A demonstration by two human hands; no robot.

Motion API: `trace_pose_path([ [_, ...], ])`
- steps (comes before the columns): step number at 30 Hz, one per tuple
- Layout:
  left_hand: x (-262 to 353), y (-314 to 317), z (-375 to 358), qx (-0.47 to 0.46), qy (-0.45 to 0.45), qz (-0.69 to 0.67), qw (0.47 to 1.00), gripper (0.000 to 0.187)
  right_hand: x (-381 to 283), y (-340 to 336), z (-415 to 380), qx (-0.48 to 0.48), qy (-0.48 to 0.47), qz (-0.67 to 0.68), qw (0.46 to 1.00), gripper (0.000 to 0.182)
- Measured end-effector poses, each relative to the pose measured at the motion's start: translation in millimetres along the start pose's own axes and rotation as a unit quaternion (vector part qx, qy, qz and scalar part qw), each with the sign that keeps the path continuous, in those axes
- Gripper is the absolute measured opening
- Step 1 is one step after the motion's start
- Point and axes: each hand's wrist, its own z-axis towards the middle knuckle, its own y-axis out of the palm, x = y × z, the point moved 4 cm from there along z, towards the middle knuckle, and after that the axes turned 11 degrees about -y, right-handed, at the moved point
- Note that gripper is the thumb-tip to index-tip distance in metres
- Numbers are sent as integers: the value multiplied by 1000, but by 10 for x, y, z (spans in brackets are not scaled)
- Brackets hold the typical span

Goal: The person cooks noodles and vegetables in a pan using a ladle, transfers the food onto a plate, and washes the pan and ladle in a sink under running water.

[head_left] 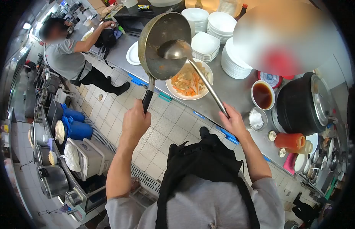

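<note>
My left hand (136, 121) is closed around the black handle of a wok (151, 59), which is tipped on its side above the counter. In my right hand (234, 121) is the long metal handle of a ladle (208, 84), whose bowl rests inside or just over the wok's opening. Below them, a white plate (171, 91) holds cooked food with orange and pale strips (188, 82). The wok and ladle hide part of that plate. Near my right hand stand a clear bowl (256, 118) with white contents and a bowl of dark brown liquid (262, 95).
Stacks of white plates (235, 63) and dishes (205, 46) stand on the steel counter (227, 86). At right are a large black pot (301, 103) and an orange sauce bottle (289, 141). Another person (68, 57) stands at the counter on the left. Blue bins (79, 129) sit left.
</note>
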Motion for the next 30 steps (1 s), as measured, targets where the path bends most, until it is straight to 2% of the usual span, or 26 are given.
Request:
trace_pose_path([
  [1, 5, 6, -22, 9, 6, -5, 1000, 22, -40, -1, 38, 12, -40, 6, 999, 42],
  [2, 13, 20, -29, 9, 6, -7, 1000, 22, -53, -17, 48, 10, -40, 5, 999, 42],
  [4, 46, 52, -34, 9, 15, -23, 1000, 22, -42, -22, 65, -65, 7, 13, 998, 42],
  [8, 92, 145, 11, 44, 28, -41, 998, 20, 8, -231, -87, -120, 17, -15, 993, 41],
  [11, 100, 169, 58, 40, 5, -50, 998, 21, 152, -429, -311, -70, -21, -22, 997, 40],
  [12, 83, 186, 98, 52, -1, -50, 997, 21, 193, -612, -429, -111, 49, -36, 992, 40],
  [17, -35, 132, 65, 69, -44, -86, 993, 18, 107, -642, -564, -75, 59, -31, 995, 40],
  [20, -195, 89, 10, 80, -26, -154, 985, 15, 20, -405, -538, -24, 197, 132, 971, 34],
  [21, -298, 105, -6, 19, -76, -208, 975, 15, -85, -369, -492, -19, 196, 128, 972, 34],
  [22, -392, 134, -41, -46, -124, -258, 957, 15, -263, -343, -427, -3, 225, 238, 945, 32],
  [23, -428, 105, -99, -53, -117, -259, 957, 15, -430, -281, -403, 15, 251, 345, 904, 31],
  [25, -467, 94, -204, -124, -115, -345, 923, 10, -690, -200, -432, 66, 243, 383, 889, 28],
  [28, -592, 72, -348, -157, -62, -333, 928, 11, -1091, -122, -624, 125, 230, 524, 811, 26],
  [30, -589, 26, -447, -188, -28, -329, 925, 11, -1292, -60, -784, 148, 221, 538, 800, 24],
])
